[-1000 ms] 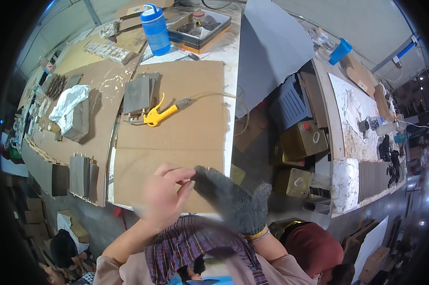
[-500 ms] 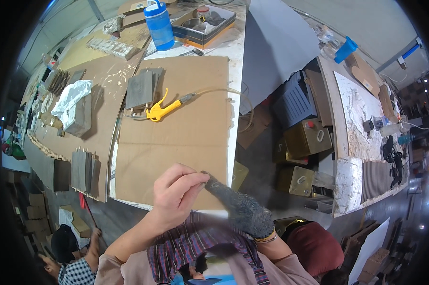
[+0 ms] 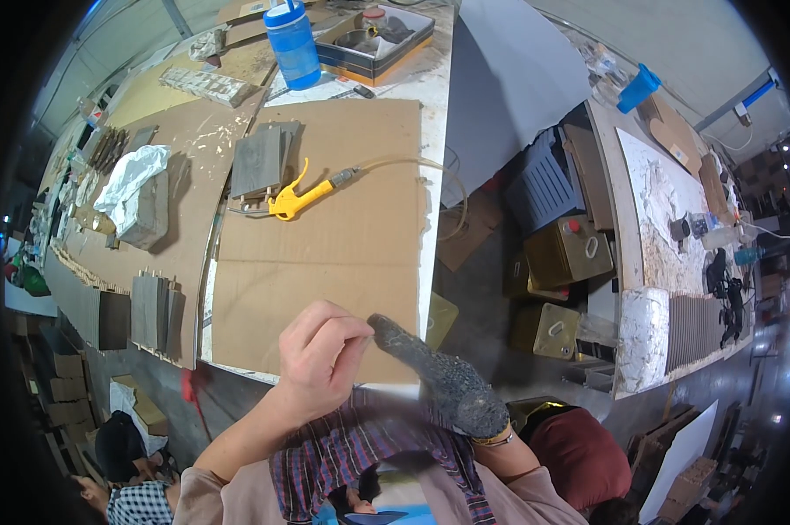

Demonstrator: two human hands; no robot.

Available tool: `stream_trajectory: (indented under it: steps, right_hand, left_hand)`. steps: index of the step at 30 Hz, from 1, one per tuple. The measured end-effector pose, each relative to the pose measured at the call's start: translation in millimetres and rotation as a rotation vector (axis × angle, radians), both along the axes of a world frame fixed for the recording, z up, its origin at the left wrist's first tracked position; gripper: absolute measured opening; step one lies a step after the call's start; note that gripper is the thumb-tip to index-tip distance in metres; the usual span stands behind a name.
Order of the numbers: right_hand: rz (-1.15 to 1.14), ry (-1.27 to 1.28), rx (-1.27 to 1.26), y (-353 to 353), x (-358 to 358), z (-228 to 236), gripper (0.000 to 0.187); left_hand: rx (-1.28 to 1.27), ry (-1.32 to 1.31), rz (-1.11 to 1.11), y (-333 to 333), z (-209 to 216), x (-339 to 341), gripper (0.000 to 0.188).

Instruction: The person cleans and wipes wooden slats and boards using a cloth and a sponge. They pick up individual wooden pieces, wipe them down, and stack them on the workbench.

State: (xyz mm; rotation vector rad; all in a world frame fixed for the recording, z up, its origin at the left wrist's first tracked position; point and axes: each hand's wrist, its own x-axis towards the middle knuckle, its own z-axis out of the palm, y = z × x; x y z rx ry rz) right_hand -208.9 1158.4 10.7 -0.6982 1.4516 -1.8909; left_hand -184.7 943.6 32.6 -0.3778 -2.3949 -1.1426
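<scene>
My left hand (image 3: 320,354) is bare and closed in a pinch, low over the front of a brown cardboard sheet (image 3: 342,236). What sits between its fingertips, if anything, is too small to make out. My right hand (image 3: 443,376) wears a dark grey, rough-textured glove and reaches in from the right. Its gloved finger stretches out until the tip is right beside the left fingertips; whether they touch is unclear. Farther off on the cardboard lies a yellow air blow gun (image 3: 294,199) with a hose, by a small stack of grey slats (image 3: 259,162).
A blue water bottle (image 3: 294,48) and an open box (image 3: 373,52) stand at the back. On the left bench are a white cloth over a block (image 3: 136,197) and grey slat bundles (image 3: 154,311). Metal cans (image 3: 570,254) sit right, below bench height. Other people are nearby, lower left (image 3: 141,499).
My left hand has shifted slightly left, and a small gap shows by the gloved fingertip. The gloved right hand, blurred before, is now sharp. At lower left, another person's arm has dropped from sight.
</scene>
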Motion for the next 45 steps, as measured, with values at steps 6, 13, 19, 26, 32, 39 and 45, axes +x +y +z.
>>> stream_trajectory:
  steps: [6, 13, 19, 26, 32, 39, 45]
  right_hand:
    - [0.04, -0.032, 0.011, 0, -1, -1, 0.101]
    - [0.088, -0.046, 0.042, -2, 0, -5, 0.098]
    - [0.113, 0.011, 0.133, -7, -1, 0, 0.095]
    - [-0.013, -0.002, 0.073, 2, -4, -8, 0.09]
    - [-0.073, 0.025, -0.075, 3, -4, -2, 0.09]
    - [-0.058, 0.259, 0.067, 0, -7, 0, 0.088]
    - [-0.047, 0.446, 0.161, -3, -10, 1, 0.086]
  left_hand:
    - [-0.005, 0.028, 0.02, -1, -2, 1, 0.019]
    - [0.001, -0.017, 0.078, -3, -8, 2, 0.019]
    - [0.065, -0.096, 0.208, -7, -13, 2, 0.014]
    - [0.112, -0.219, 0.277, -36, -20, 0, 0.009]
    - [0.157, -0.156, 0.131, -9, -7, 0, 0.015]
    - [0.094, -0.115, -0.008, 1, -5, 2, 0.025]
    - [0.068, -0.098, 0.004, -2, -11, 2, 0.024]
